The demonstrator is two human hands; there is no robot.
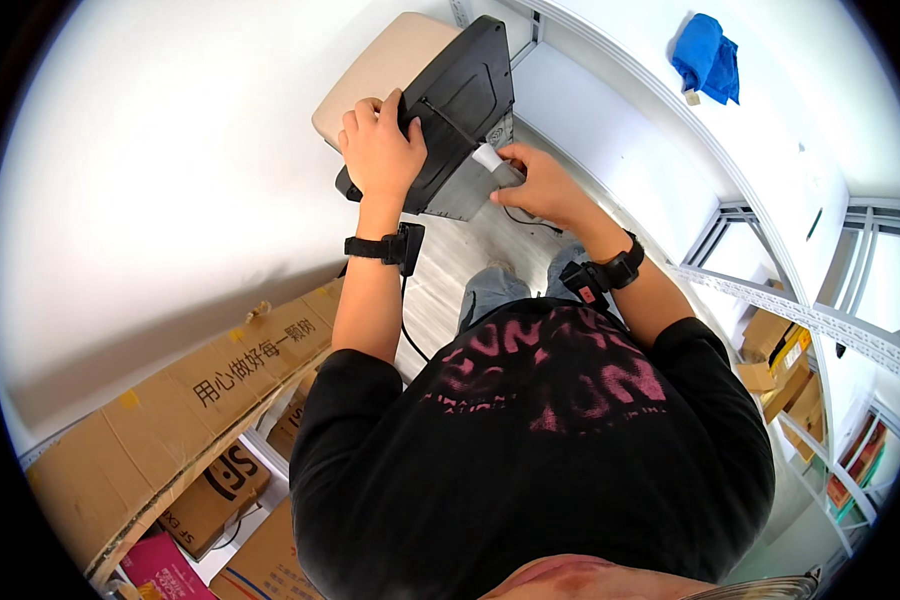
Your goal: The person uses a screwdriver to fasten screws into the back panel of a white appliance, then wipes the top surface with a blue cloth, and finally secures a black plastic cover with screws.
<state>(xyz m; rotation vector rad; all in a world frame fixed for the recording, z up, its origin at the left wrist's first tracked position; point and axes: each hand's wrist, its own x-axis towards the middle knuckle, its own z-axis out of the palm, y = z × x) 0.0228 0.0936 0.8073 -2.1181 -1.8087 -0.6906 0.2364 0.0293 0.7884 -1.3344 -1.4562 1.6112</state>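
Note:
A black plastic panel [475, 95] with moulded ridges stands tilted in front of me, with a smooth beige block [385, 60] against its far left side. My left hand [382, 150] is closed over the panel's near left edge, thumb on its face. To the right, my right hand [545, 188] pinches a small white and grey piece [487, 157] close to the panel. Its exact kind is unclear. A thin dark cord [535, 222] hangs below that hand. Beneath the panel shows a grey surface [460, 185], partly covered by it.
A long cardboard sheet [190, 400] and a shelf with cardboard boxes [215, 495] lie at lower left. White metal racking [810, 310] runs along the right, with more boxes [780, 370]. A blue cloth bundle [705, 58] is at upper right. A white wall [160, 150] rises at left.

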